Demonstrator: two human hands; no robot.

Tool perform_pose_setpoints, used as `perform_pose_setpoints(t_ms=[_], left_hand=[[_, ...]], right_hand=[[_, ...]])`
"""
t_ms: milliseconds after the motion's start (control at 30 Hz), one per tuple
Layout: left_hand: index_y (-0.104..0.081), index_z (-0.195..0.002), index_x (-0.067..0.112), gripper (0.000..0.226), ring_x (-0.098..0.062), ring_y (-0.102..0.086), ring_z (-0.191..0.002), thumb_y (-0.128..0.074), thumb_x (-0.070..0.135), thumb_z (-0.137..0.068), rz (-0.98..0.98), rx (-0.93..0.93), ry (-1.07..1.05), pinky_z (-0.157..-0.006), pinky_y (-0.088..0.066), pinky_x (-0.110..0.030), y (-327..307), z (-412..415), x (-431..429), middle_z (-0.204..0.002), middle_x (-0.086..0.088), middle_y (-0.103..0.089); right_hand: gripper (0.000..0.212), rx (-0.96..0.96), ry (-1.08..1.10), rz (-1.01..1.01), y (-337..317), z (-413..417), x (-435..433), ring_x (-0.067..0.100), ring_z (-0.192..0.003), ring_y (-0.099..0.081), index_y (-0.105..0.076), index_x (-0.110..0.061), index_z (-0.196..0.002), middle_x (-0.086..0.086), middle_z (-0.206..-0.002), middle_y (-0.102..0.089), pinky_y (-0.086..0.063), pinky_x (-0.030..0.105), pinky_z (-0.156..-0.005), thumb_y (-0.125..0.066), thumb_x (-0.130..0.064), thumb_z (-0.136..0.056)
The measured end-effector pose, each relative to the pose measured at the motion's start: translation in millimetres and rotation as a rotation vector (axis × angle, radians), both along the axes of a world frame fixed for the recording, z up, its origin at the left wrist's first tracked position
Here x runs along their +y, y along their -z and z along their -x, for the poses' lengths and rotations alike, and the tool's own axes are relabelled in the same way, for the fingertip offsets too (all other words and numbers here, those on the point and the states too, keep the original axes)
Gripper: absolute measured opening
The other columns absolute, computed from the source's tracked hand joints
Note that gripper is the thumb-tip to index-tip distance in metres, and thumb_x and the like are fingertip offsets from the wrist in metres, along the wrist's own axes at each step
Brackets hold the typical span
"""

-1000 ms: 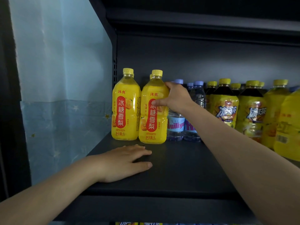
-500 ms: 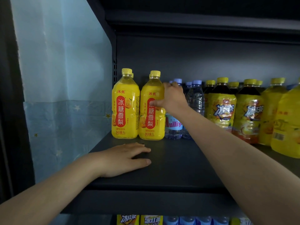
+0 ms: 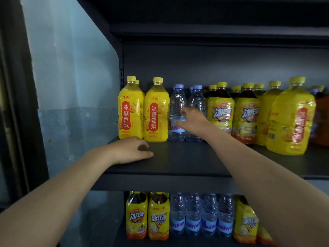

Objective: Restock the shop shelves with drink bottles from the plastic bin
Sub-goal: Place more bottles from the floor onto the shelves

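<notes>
A left hand (image 3: pixel 128 150) rests palm-down on the dark metal shelf board (image 3: pixel 195 157), fingers loosely bent and holding nothing. Just behind it stand two yellow plastic pear-drink bottles with red labels (image 3: pixel 130 111), upright, side by side at the shelf's left end. The second one (image 3: pixel 156 113) sits close against a clear water bottle with a blue label (image 3: pixel 177 107). The right hand (image 3: pixel 193 122) hovers in front of that water bottle, thumb and fingers apart, clasping nothing. Further right come yellow-wrapped dark iced-tea bottles (image 3: pixel 220 107). The placing step looks finished, with the yellow bottle set in its row. The next move calls for drawing both hands back to the plastic bin, which is out of view, for another bottle.
</notes>
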State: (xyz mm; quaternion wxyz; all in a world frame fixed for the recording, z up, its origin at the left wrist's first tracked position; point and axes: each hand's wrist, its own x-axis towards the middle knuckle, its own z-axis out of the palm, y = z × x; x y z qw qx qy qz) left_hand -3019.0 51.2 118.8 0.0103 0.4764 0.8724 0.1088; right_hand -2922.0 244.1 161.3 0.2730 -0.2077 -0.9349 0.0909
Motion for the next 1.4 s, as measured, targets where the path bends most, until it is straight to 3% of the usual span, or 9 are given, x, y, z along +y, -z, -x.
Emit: perform_pose_setpoints(t_ms=[233,333,533,767,1000,1400], left_hand=[[-0.052,-0.126,0.019,0.048,-0.023,-0.044,-0.122,-0.046,0.051,-0.091,-0.063,0.114,-0.14,-0.094,-0.038,-0.03,-28.5,-68.2,17.7,-0.137,-0.006,-0.045],[-0.054,-0.124,0.018,0.047,-0.024,-0.044,-0.122,-0.046,0.05,-0.091,-0.105,0.144,-0.209,-0.093,-0.038,-0.03,-32.6,-106.7,31.5,-0.137,-0.007,-0.046],[-0.055,-0.121,0.016,0.044,-0.024,-0.044,-0.12,-0.046,0.048,-0.092,-0.151,0.176,-0.314,-0.09,-0.037,-0.029,-24.4,-197.1,62.8,-0.133,-0.007,-0.048],[-0.056,-0.12,0.015,0.044,-0.022,-0.048,-0.115,-0.046,0.048,-0.092,-0.125,0.169,-0.386,-0.096,-0.041,-0.034,-11.7,-290.7,68.5,-0.128,-0.006,-0.051],[-0.058,-0.116,0.014,0.038,-0.022,-0.047,-0.115,-0.049,0.042,-0.092,-0.208,0.243,-0.409,-0.092,-0.039,-0.032,-0.3,-354.7,60.5,-0.126,-0.005,-0.051],[-0.053,-0.124,0.013,0.042,-0.026,-0.044,-0.122,-0.049,0.04,-0.093,-0.133,0.154,-0.443,-0.096,-0.036,-0.032,56.6,-441.1,26.3,-0.134,-0.011,-0.044]], right_hand=[[0.046,-0.217,-0.001,0.005,8.9,-96.6,26.3,0.029,-0.116,-0.052,-0.053,-0.006,-0.123,0.014,-0.129,-0.055,-0.04,0.029,-0.086,-0.06,-0.036,-0.09],[0.049,-0.272,0.028,-0.005,13.2,-137.7,48.0,0.03,-0.117,-0.051,-0.05,-0.004,-0.126,0.015,-0.131,-0.053,-0.041,0.031,-0.089,-0.057,-0.039,-0.091],[0.043,-0.218,-0.082,-0.029,19.2,-219.7,91.0,0.03,-0.118,-0.051,-0.052,-0.007,-0.125,0.013,-0.13,-0.054,-0.04,0.031,-0.093,-0.058,-0.033,-0.091],[0.068,-0.231,-0.142,0.021,26.5,-286.6,116.0,0.032,-0.125,-0.045,-0.029,-0.009,-0.145,0.013,-0.141,-0.044,-0.043,0.037,-0.1,-0.057,-0.038,-0.091],[0.05,-0.158,-0.169,0.051,44.9,-335.1,106.5,0.031,-0.116,-0.049,-0.045,-0.009,-0.128,0.011,-0.127,-0.053,-0.046,0.043,-0.095,-0.056,-0.04,-0.09],[0.049,-0.284,-0.166,0.075,100.2,-419.8,64.7,0.031,-0.123,-0.043,-0.043,-0.01,-0.131,0.011,-0.133,-0.047,-0.041,0.045,-0.098,-0.055,-0.037,-0.092]])
